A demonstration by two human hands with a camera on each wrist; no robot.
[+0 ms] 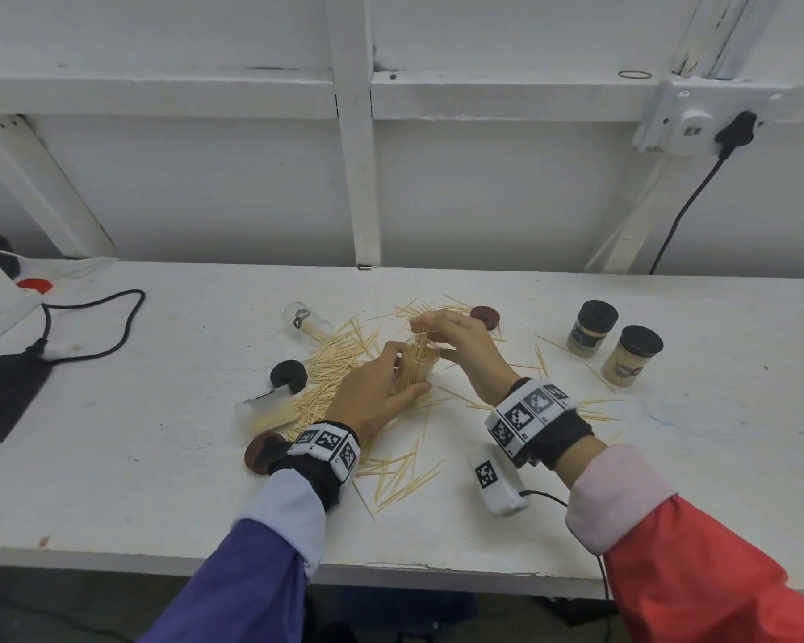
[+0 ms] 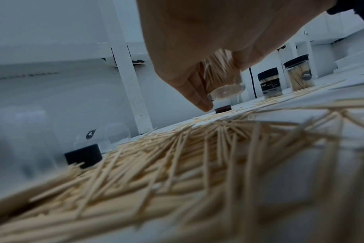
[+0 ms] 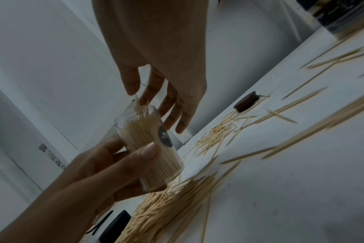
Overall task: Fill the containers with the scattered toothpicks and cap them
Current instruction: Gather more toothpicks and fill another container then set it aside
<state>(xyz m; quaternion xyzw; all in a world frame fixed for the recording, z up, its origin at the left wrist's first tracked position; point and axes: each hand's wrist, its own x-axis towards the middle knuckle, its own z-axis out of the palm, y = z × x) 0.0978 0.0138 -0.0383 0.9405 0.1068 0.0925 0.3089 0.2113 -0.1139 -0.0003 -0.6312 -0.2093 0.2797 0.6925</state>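
My left hand (image 1: 405, 371) grips a clear container (image 1: 416, 364) packed with toothpicks and holds it tilted just above the table; the left wrist view shows its clear base (image 2: 225, 92) off the surface. My right hand (image 1: 421, 323) is over the open mouth, thumb and forefinger (image 3: 140, 95) pinching a few toothpicks that stick out of the container (image 3: 151, 144). Scattered toothpicks (image 1: 335, 368) lie in a heap under and around both hands. Two filled containers with black caps (image 1: 592, 328) (image 1: 632, 355) stand upright at the right.
An empty clear container (image 1: 307, 321) lies on its side at the back, another (image 1: 263, 410) at the left. Loose caps: black (image 1: 288, 375), brown (image 1: 486, 316), brown (image 1: 261, 450). A tagged white box (image 1: 497, 480) sits near the front; a black adapter (image 1: 5, 392) lies far left.
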